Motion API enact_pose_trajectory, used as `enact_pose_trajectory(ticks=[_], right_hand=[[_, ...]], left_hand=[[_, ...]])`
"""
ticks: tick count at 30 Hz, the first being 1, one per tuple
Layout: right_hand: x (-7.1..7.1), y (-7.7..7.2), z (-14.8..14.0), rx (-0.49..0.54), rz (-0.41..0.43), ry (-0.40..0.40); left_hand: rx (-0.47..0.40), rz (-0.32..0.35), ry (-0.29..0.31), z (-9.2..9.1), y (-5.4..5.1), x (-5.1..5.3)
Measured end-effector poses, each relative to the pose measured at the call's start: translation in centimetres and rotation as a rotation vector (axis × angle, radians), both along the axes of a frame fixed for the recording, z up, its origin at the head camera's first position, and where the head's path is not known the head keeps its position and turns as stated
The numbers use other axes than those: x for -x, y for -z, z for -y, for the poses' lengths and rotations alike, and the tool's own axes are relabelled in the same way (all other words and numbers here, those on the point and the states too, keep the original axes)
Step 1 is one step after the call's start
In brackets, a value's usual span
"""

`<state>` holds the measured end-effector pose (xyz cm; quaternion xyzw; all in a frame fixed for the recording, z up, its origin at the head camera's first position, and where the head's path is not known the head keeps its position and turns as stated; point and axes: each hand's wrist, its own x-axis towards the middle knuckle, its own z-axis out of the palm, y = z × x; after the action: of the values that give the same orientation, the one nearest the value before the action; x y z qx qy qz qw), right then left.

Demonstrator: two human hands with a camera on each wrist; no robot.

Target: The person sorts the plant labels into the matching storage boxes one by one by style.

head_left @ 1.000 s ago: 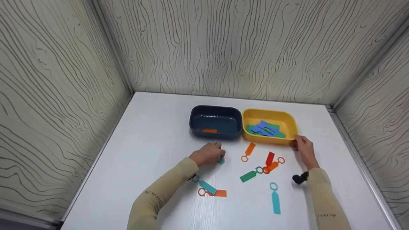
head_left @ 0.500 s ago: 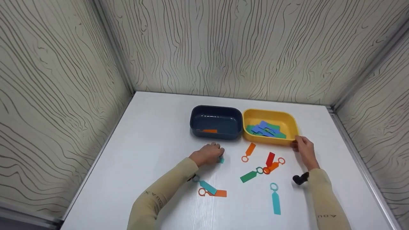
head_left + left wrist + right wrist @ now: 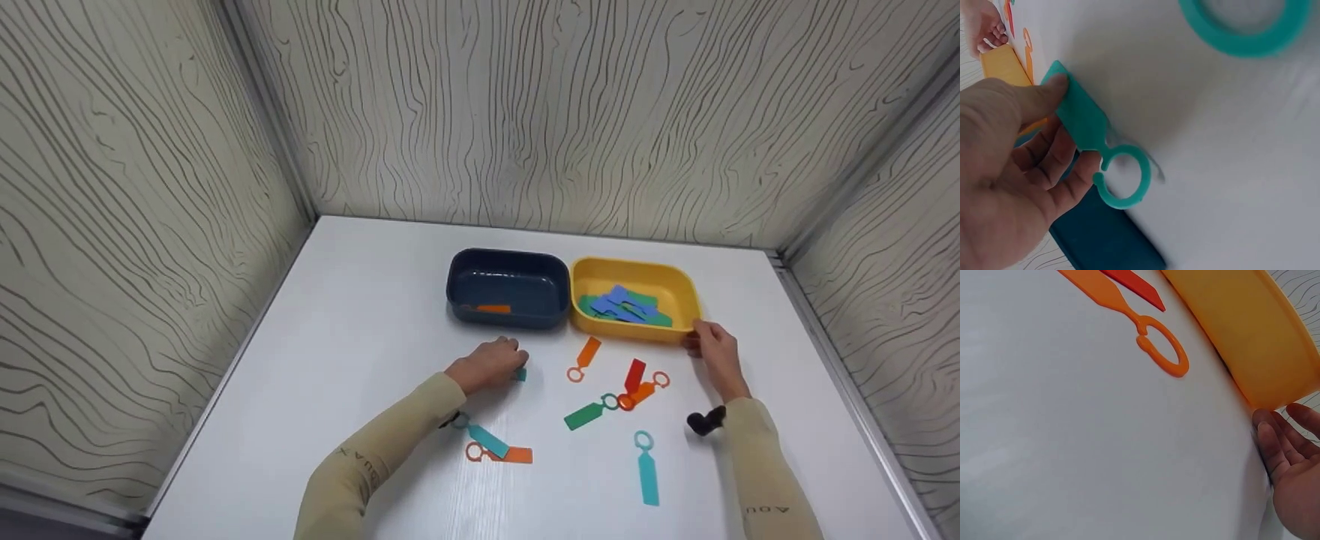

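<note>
Fingers (image 3: pixel 1053 160) of the left hand (image 3: pixel 487 365), mid-frame in the head view, pinch a teal tag (image 3: pixel 1084 115), long axis slanting lower right in the left-wrist view; the navy box (image 3: pixel 517 320) walls off just above; frame right, the right hand (image 3: pixel 718 360), fingers loosely spread, touches the yellow box (image 3: pixel 626 328).

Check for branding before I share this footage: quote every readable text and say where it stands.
Left sleeve: "QUAX", upside down; creased, blurred, so uncertain.
Right sleeve: "AQU", upside down; middle letter may be O.
No readable text on the held teal tag, blue box or yellow box.
</note>
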<state>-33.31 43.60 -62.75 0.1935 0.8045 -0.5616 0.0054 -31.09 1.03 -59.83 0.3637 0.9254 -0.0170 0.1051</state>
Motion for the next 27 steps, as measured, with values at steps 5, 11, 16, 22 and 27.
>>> enact_pose_trajectory(ticks=[5,11,16,22,27], right_hand=[[0.0,-0.1,0.1,0.007,0.010,0.004],[-0.1,-0.2,0.0,0.015,0.000,-0.004],[-0.1,-0.1,-0.2,0.007,0.015,-0.001],[0.0,0.0,-0.2,0.001,0.014,0.000],[0.1,0.1,-0.2,-0.010,0.033,-0.007]], left_hand=[[-0.023,-0.048,0.015,0.2,-0.7,0.2],[-0.032,-0.086,-0.004,0.5,-2.5,0.8],[-0.076,-0.150,0.018,0.8,-3.7,1.4],[-0.108,-0.271,0.045,1.2,-5.2,2.2],[-0.090,-0.280,0.022,1.3,-6.4,3.5]])
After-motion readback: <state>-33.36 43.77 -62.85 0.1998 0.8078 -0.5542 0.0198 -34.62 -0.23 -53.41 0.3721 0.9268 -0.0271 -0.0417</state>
